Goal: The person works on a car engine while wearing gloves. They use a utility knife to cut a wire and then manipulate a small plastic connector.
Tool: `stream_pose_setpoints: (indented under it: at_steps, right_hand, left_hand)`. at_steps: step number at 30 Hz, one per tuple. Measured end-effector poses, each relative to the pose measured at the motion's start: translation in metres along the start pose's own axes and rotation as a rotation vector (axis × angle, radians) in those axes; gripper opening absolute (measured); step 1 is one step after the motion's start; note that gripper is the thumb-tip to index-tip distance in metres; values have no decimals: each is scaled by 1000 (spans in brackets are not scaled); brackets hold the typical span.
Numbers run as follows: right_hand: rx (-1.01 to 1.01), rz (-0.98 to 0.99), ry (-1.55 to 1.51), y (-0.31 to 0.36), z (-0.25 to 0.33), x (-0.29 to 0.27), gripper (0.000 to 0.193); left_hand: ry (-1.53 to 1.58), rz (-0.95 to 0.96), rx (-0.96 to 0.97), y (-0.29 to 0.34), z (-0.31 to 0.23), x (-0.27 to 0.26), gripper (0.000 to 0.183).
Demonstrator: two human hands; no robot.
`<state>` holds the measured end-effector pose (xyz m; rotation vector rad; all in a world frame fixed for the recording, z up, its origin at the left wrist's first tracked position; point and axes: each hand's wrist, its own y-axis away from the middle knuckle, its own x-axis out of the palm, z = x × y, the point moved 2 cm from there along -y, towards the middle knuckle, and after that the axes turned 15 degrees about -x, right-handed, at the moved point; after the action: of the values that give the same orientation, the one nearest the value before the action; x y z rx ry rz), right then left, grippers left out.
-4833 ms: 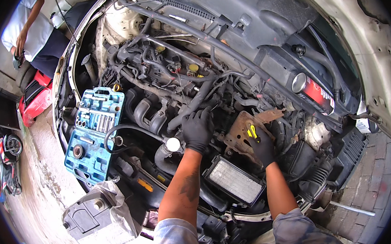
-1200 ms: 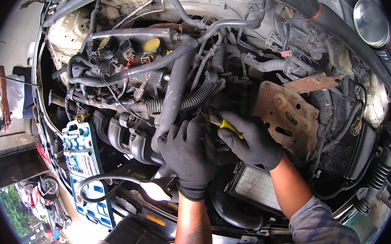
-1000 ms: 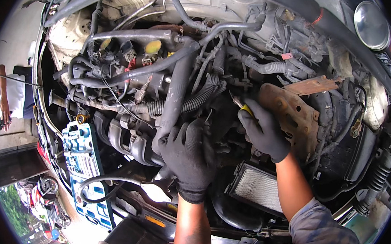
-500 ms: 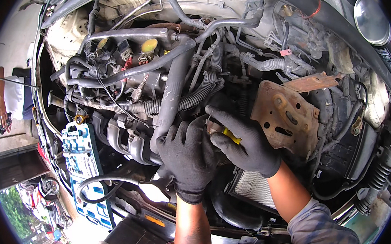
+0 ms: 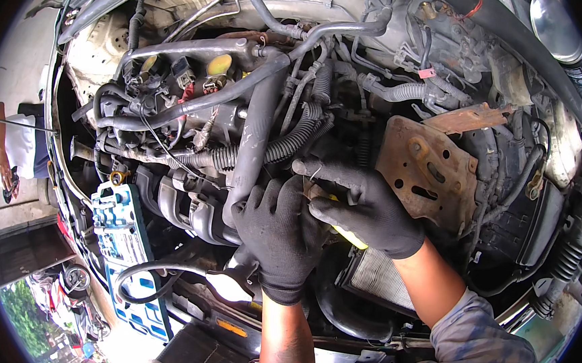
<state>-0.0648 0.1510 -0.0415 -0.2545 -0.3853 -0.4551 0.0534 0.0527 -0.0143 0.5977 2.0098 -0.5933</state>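
Both my hands wear black gloves and work close together over the engine bay. My left hand [image 5: 280, 239] is closed, its fingers curled down; what they hold is hidden. My right hand [image 5: 367, 210] is beside it, index finger and thumb bent toward the left fingertips around a small brownish piece [image 5: 315, 192] I cannot identify. A thin wire-like bit [image 5: 315, 174] shows at the right index fingertip. Under the right thumb a bright yellow part [image 5: 351, 236] sticks out, mostly covered by the glove. A thick black hose [image 5: 255, 137] runs down to the left knuckles.
Left stands an open blue tool case [image 5: 123, 220]. A rusty metal bracket [image 5: 429, 172] sits right of my hands, with a finned radiator-like panel [image 5: 379, 280] below. Corrugated conduit [image 5: 288, 144] crosses the engine. A can [image 5: 557, 24] stands far right; another person's arm [image 5: 3, 144] shows far left.
My right hand's index finger has bent and drawn in toward the left hand. More of the yellow part now shows below the right thumb. My left hand stays nearly in place.
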Motion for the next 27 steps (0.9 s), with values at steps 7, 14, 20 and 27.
stream_pose_setpoints:
  at_steps: [7, 14, 20, 27]
  right_hand:
    - [-39, -58, 168, 5, 10, 4, 47]
    - [-174, -24, 450, 3, 16, 0, 45]
    - [-169, -57, 528, 5, 18, 3, 44]
    - [-237, -183, 533, 6, 14, 2, 42]
  left_hand:
    - [-31, -18, 8, 0, 0, 0, 36]
    - [-37, -5, 7, -1, -1, -1, 36]
    - [-46, 23, -4, -2, -5, -5, 35]
    - [-10, 23, -6, -2, -2, -1, 38]
